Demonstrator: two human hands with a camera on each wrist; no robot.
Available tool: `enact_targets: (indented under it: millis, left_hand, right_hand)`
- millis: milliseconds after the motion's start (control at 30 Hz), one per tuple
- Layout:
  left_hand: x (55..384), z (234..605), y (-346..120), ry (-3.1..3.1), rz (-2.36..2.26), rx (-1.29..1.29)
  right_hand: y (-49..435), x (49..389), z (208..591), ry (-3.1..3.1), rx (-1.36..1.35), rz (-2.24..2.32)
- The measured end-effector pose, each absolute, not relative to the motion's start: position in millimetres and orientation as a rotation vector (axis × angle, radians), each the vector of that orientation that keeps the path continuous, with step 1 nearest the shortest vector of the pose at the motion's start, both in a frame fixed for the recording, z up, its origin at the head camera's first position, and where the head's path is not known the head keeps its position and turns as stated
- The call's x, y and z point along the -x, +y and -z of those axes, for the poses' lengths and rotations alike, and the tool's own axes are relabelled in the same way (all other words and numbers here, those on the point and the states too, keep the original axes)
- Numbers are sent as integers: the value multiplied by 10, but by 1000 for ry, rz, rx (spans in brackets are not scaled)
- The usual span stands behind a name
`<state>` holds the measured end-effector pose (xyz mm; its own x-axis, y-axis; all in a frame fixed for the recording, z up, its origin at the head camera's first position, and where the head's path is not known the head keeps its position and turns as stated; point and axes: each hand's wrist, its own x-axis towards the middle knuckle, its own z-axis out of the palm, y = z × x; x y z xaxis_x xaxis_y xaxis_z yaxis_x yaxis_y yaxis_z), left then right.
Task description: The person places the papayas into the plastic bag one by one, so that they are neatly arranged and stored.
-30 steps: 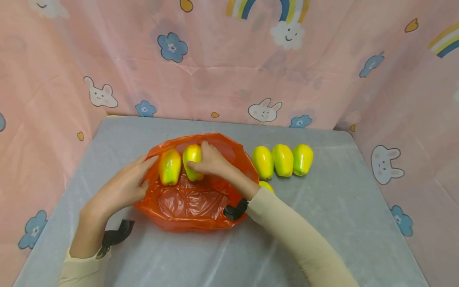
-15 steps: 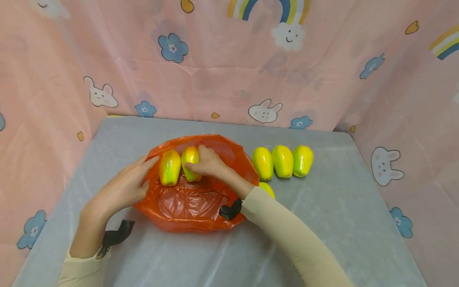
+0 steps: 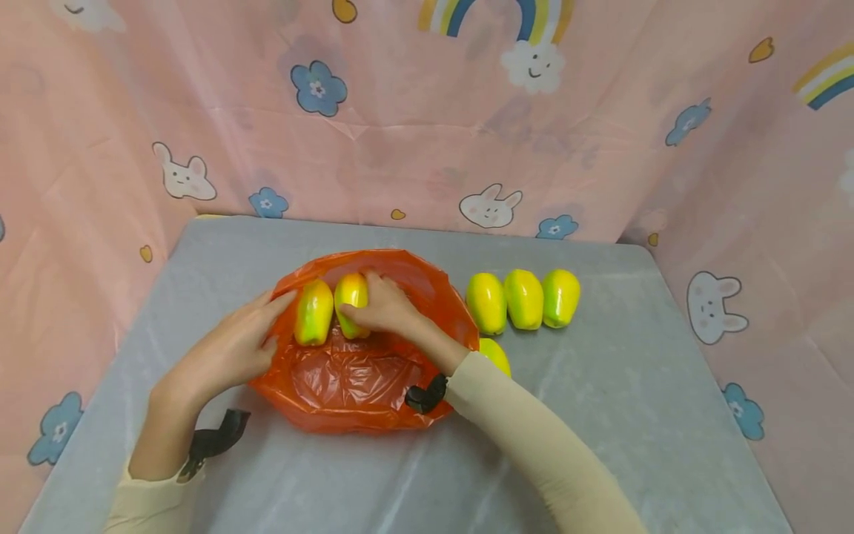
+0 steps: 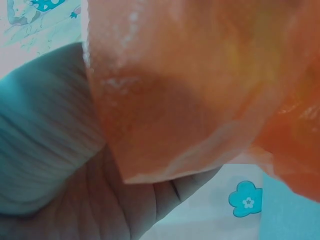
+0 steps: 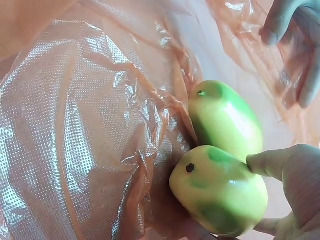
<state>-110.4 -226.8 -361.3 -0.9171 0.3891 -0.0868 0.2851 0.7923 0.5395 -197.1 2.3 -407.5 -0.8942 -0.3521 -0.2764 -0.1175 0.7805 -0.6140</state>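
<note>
An orange plastic bag [image 3: 360,419] stands with its mouth wide. My left hand [image 3: 230,348] reaches over its left rim, thumb and fingers apart; film covers the fingertips in the left wrist view. In the right wrist view these fingers [image 5: 309,75] lie against the film. Inside the bag, my right hand [image 3: 387,304] holds a yellow-green papaya [image 3: 350,308], thumb on one side and fingers on the other. Another papaya [image 3: 313,313] sits to its left, against the bag's left wall. The two papayas touch or nearly touch in the right wrist view.
Three papayas stand in a row right of the bag, the middle papaya [image 3: 524,300] among them. One more papaya [image 3: 495,357] is partly hidden by the bag and right sleeve. A grey table [image 3: 620,386] lies beneath; a pink patterned curtain [image 3: 400,156] borders it.
My right hand and its papaya have shifted slightly left, nearer the other papaya in the bag. The left hand holds its place at the rim.
</note>
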Motion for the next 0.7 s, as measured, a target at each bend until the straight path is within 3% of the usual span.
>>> enact_targets:
  millis: [700]
  left_hand:
    - [1073,3631,-2286,2816,-801,-552]
  right_hand:
    - [50,1919,4085,2607,301,765]
